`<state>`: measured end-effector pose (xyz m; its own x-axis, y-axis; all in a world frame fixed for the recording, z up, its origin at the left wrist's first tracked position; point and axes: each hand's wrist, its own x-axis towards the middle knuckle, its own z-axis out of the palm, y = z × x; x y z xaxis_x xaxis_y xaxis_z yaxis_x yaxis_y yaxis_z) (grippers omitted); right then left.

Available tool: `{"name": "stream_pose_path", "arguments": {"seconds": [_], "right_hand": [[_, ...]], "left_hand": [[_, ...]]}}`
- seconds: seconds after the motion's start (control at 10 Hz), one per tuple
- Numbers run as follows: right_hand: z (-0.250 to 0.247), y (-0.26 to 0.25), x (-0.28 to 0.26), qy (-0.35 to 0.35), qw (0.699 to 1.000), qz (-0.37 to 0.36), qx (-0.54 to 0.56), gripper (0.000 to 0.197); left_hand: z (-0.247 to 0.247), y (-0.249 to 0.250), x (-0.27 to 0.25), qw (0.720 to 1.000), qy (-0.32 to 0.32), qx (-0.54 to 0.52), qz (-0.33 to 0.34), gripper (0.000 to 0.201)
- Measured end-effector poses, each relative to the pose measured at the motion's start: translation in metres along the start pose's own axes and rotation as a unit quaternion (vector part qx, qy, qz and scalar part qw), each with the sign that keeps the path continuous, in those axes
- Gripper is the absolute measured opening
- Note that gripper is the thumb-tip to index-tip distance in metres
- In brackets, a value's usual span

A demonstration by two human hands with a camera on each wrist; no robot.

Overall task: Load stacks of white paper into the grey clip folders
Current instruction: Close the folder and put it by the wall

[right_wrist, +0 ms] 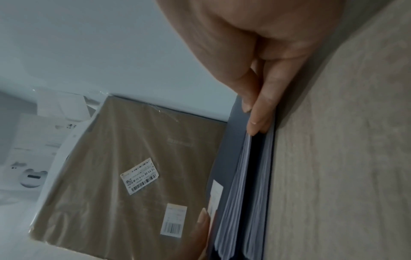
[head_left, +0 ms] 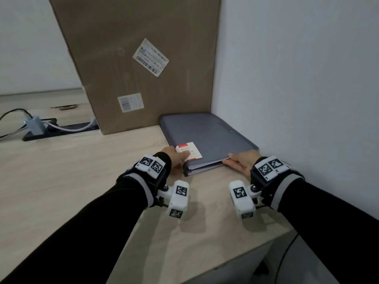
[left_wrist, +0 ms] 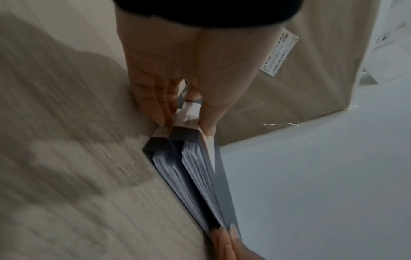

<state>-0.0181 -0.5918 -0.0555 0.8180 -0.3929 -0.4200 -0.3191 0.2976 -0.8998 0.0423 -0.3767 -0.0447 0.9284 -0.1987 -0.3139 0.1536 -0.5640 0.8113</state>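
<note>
Head view is showing you w/ both hands on the near edge of the grey clip folders (head_left: 207,138), stacked two high and lying flat on the surface (head_left: 82,181), tucked into the corner against the wall (head_left: 297,78) on the right and just beside the tall cardboard box (head_left: 139,58) behind. Long axis of the stack is running away from you, slightly to the right, so the open paper edge is facing you and both grips are sitting at that near end, left at the near-left corner, right at the near-right corner. Your left hand (head_left: 174,158) is pinching the top folder's corner, thumb pressing down on the white and red label (head_left: 189,150), fingers curled under at the spine side; left wrist view is confirming this, thumb on top, fingers (left_wrist: 160,109) below. Your right hand (head_left: 242,160) is lying flatter, fingertips (right_wrist: 255,119) pushing in between the upper folder and the lower one, so it's reading as a loose clamp on the top folder's edge. White paper (right_wrist: 240,176) is already showing inside both folders. I'd judge the coming move as a lift or slide of the top folder toward you; both hands are about equally near, so keep it level, and mind the wall crowding the right side.
</note>
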Motion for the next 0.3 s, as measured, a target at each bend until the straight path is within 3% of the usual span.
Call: {"name": "stream_pose_path", "arguments": {"seconds": [0.1, 0.3], "right_hand": [[0.0, -0.008, 0.0, 0.034, 0.998, 0.047, -0.015, 0.032], [-0.002, 0.001, -0.012, 0.02, 0.992, -0.042, -0.115, 0.054]], "left_hand": [[0.0, 0.001, -0.006, 1.0, 0.003, 0.002, 0.001, 0.047], [-0.006, 0.006, -0.024, 0.995, 0.01, -0.092, -0.023, 0.054]]}}
